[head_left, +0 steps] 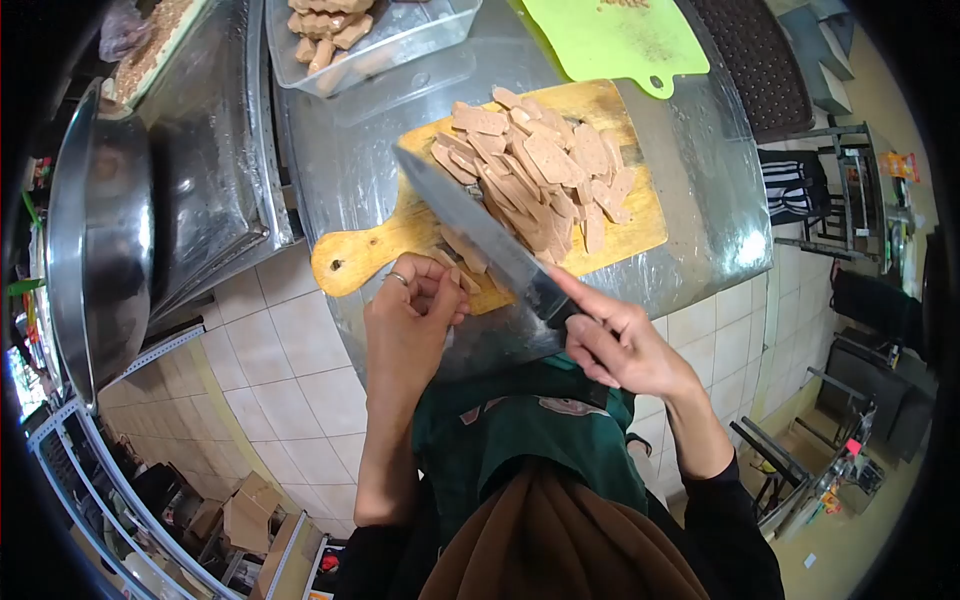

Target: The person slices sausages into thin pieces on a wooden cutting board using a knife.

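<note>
The sliced pinkish-brown pieces (pixel 550 165) lie in a loose heap on a wooden cutting board (pixel 375 248), and a few more sit near its handle end, just beside the left hand. A broad knife (pixel 470 220) slants over the board, its blade hiding some pieces and part of the wood. The right hand (pixel 620 335) grips its black handle, index finger stretched forward. The left hand (pixel 415 305) (a ring on one finger) is curled, fingertips bunched by a slice; whether it pinches one, I cannot tell.

The board rests on a metal table (pixel 690 190). Beyond it stand a clear plastic container (pixel 420 50) with ridged brown pieces (pixel 335 25) and a lime-green mat (pixel 610 40) scattered with crumbs. To the left is a large metal bowl (pixel 100 240). Print on the green apron (pixel 520 425) and a distant orange packet (pixel 898 165) is too small to read.
</note>
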The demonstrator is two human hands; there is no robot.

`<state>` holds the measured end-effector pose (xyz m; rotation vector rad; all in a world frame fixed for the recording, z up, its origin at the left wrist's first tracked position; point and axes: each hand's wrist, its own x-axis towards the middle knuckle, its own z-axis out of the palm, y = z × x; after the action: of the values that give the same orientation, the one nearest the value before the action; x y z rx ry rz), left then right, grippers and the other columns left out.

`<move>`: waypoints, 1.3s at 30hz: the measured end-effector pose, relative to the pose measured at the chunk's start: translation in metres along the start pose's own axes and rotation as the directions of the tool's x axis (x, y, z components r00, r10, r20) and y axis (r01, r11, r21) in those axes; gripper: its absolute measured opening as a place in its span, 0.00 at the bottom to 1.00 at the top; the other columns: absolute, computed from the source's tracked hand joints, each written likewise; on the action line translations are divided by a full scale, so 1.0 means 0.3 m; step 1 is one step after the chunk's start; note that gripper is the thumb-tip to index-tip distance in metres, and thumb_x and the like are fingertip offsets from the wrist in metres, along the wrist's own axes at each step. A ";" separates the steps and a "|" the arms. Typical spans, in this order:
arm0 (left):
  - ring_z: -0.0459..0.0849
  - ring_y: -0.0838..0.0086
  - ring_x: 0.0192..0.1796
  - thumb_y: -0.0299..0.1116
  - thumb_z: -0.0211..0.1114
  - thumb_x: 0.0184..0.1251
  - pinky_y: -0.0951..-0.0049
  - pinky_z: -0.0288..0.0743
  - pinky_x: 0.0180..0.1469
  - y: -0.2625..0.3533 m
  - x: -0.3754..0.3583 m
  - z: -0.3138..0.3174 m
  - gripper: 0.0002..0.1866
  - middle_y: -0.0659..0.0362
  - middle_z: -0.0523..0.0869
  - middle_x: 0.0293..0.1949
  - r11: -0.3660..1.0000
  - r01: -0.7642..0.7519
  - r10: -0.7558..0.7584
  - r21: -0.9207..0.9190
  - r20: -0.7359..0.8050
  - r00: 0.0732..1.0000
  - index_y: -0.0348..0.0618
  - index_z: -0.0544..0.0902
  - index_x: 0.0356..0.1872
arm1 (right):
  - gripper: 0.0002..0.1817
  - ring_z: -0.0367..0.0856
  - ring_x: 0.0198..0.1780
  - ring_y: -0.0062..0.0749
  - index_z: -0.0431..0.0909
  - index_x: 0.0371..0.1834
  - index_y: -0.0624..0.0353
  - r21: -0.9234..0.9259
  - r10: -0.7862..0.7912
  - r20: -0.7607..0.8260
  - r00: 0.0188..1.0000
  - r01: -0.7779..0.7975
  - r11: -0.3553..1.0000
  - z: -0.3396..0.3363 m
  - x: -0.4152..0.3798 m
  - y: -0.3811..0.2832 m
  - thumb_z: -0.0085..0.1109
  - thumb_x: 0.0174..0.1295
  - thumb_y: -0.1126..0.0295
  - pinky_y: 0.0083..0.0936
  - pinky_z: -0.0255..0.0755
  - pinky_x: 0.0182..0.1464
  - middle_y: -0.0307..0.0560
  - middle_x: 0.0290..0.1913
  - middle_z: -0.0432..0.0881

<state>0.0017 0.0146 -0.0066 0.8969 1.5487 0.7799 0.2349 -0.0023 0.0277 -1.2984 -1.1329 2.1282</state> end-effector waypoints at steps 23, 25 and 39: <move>0.87 0.72 0.31 0.30 0.67 0.67 0.71 0.79 0.38 0.119 0.170 0.035 0.08 0.54 0.88 0.31 0.836 -0.408 0.439 0.366 -0.001 0.898 0.34 0.82 0.40 | 0.30 0.63 0.18 0.14 0.50 0.81 0.50 0.014 -0.227 -0.236 0.945 0.237 0.971 -0.096 -0.168 0.055 0.41 0.78 0.71 0.14 0.61 0.18 0.37 0.24 0.70; 0.86 0.71 0.31 0.30 0.66 0.67 0.70 0.79 0.38 0.143 0.179 0.028 0.08 0.54 0.88 0.31 0.820 -0.422 0.450 0.386 0.021 0.893 0.35 0.82 0.40 | 0.30 0.63 0.18 0.14 0.50 0.81 0.49 0.017 -0.223 -0.245 0.944 0.235 0.972 -0.095 -0.170 0.063 0.41 0.78 0.71 0.14 0.61 0.18 0.37 0.24 0.70; 0.86 0.53 0.47 0.29 0.59 0.67 0.56 0.79 0.49 0.499 0.651 -0.096 0.08 0.47 0.88 0.42 0.124 -0.506 0.847 0.854 0.174 0.502 0.42 0.85 0.41 | 0.30 0.64 0.17 0.14 0.50 0.81 0.53 0.007 -0.250 -0.297 0.922 0.264 0.965 -0.095 -0.156 0.040 0.42 0.77 0.73 0.14 0.61 0.18 0.37 0.23 0.70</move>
<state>-0.0234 0.2581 0.0320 2.5424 1.8061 0.8431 0.2834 -0.0291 0.0368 -1.3118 -1.0547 1.6965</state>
